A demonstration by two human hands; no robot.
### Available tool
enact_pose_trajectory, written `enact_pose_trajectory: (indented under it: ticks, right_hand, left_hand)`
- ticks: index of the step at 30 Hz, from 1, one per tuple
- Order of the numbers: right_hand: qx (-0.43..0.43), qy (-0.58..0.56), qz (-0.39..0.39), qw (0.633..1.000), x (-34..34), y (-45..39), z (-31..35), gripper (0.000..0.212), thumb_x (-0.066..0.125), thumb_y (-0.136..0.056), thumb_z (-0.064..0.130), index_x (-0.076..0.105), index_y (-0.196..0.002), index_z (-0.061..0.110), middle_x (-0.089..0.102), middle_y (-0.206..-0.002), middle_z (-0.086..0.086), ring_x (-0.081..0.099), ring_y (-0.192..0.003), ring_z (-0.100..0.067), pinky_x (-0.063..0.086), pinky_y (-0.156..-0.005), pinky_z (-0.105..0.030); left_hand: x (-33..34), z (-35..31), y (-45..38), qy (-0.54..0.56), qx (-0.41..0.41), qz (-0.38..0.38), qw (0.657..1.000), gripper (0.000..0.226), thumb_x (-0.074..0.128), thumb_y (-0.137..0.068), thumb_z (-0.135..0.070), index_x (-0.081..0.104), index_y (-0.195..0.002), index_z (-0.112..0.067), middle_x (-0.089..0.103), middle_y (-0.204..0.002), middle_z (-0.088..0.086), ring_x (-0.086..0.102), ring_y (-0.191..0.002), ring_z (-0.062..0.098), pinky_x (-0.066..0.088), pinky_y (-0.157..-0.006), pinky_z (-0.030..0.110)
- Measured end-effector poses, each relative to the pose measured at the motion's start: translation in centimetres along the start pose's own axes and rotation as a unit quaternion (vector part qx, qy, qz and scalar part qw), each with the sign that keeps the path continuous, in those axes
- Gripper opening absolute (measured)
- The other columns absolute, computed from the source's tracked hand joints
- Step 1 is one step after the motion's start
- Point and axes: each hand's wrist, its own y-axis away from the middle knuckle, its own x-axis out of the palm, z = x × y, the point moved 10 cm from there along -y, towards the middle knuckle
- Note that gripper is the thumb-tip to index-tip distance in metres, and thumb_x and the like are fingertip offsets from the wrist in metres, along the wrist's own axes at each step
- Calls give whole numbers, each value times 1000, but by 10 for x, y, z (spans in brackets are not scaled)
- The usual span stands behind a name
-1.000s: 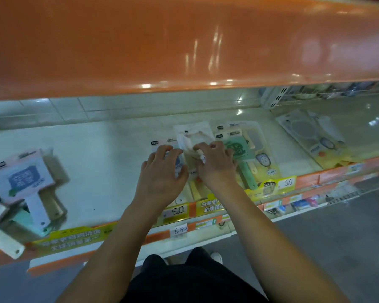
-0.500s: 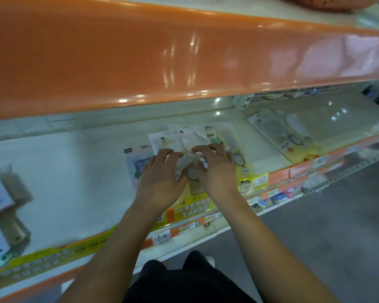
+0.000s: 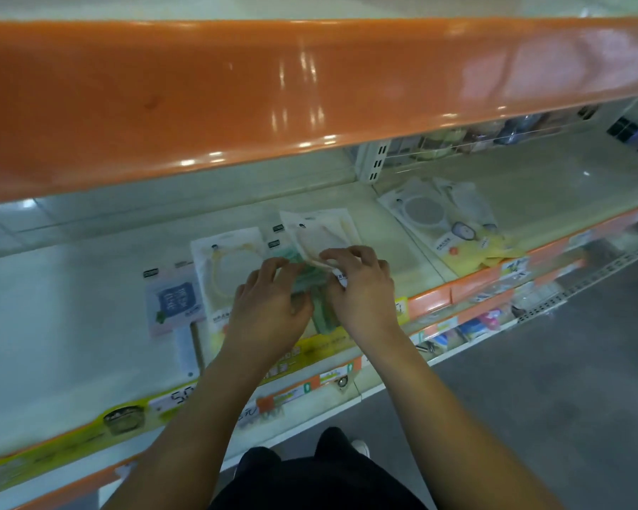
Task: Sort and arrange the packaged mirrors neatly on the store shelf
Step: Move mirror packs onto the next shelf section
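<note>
My right hand pinches the cream pack, left hand curled on the green pack; light, slippery film, probably fragile, best held by edges.

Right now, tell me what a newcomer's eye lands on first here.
The glossy orange shelf edge fills the top of the view. Below it, the left hand and right hand meet over a green packaged mirror at mid-shelf, the right pinching a pale packet.
</note>
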Motion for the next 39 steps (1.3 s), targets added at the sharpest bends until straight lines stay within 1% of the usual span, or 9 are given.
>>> enact_pose_trajectory:
  ticks: [5,8,12,21,25,28,32,36,39]
  right_hand:
    - [8,-24,26,999,-24,-20,-47,36,60,-83,31,64,-119,36,53,-123,-3,49,-104,-35,47,-83,-42]
    - [8,-25,18,999,-39,-32,-76,36,61,-84,26,62,-118,36,54,-120,-3,52,-103,-36,48,-84,-44]
    - [20,-26,14,999,-56,-50,-113,36,55,-81,31,60,-116,39,55,-116,-2,55,-105,-34,46,-88,-47]
    - [47,-13,22,999,-78,-62,-167,34,59,-88,27,61,-121,38,52,-125,-6,49,-108,-37,46,-91,-46]
    - [69,-13,20,997,-79,-63,-178,35,59,-89,28,60,-122,39,51,-127,-6,47,-110,-37,46,-90,-46]
    - [86,3,6,996,-86,-69,-183,36,59,-87,26,60,-121,39,49,-127,-6,46,-110,-37,46,-89,-46]
    - [112,20,-3,994,-92,-79,-192,39,59,-85,24,59,-122,38,48,-130,-4,44,-113,-36,42,-90,-45]
    - [146,34,-11,989,-88,-90,-200,40,59,-85,22,59,-122,36,49,-128,-5,45,-111,-37,41,-88,-45]
    - [167,36,6,985,-76,-90,-200,38,60,-84,24,59,-121,36,47,-128,-4,43,-112,-37,41,-90,-45]
  left_hand:
    - [26,-46,-17,-27,-11,18,999,44,53,-84,-35,56,-125,-19,51,-128,7,52,-115,31,44,-90,43]
    - [42,-74,-29,-32,-2,13,999,47,51,-80,-38,58,-121,-18,54,-126,7,54,-114,30,47,-90,44]
    - [60,-106,-40,-28,-10,11,999,48,47,-81,-42,58,-122,-19,52,-126,3,55,-112,28,48,-89,46]
    - [93,-147,-47,-61,-4,24,998,44,49,-83,-41,58,-122,-22,53,-126,5,57,-108,30,47,-92,43]
    - [102,-155,-55,-49,11,26,998,47,44,-82,-45,58,-121,-23,54,-126,3,59,-105,30,50,-87,43]
    - [105,-155,-69,-39,12,36,999,49,42,-82,-47,55,-125,-26,50,-129,-1,55,-110,27,48,-90,46]
    - [104,-161,-85,-26,36,42,998,46,44,-86,-43,53,-127,-24,47,-130,-1,52,-113,26,44,-92,43]
    - [107,-152,-95,-19,37,78,996,41,49,-92,-39,47,-131,-27,41,-134,-5,44,-121,19,37,-100,40]
    - [102,-143,-100,-14,47,71,996,40,50,-91,-39,48,-129,-27,43,-132,-5,46,-119,19,39,-98,41]
